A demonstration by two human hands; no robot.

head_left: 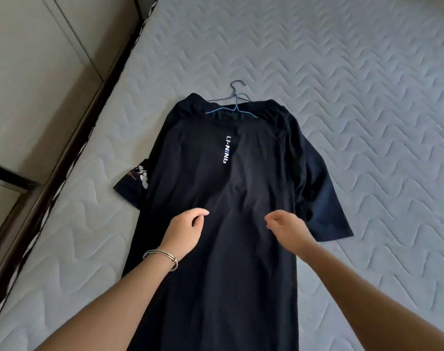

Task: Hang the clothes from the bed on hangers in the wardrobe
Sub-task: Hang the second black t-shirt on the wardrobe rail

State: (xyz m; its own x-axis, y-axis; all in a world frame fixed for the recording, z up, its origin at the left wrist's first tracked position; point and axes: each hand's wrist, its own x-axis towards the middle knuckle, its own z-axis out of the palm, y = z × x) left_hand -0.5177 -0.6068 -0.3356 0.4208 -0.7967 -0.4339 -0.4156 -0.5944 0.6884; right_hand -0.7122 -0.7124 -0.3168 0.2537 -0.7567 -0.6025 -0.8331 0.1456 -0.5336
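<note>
I note a black shirt (215,173) flat on the mattress (367,97), a hanger (234,108) at its collar, and the left hand (186,229) and right hand (286,229) loosely curled over its middle.

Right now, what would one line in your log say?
shirt: black shirt flat on bed | hanger: blue hanger at collar | hands: left hand, right hand over shirt, fingers loosely curled | hung: not yet

Shirt (215,188) lies flat on mattress (367,97), collar at the far end. Hanger (234,107) lies on the collar, hook pointing away. Printed sleeve (137,178) sticks out from under the shirt on the left. Left hand (188,229) and right hand (285,228) are side by side over the shirt's middle, apart. Wardrobe (38,72) stands left of the mattress.
</note>
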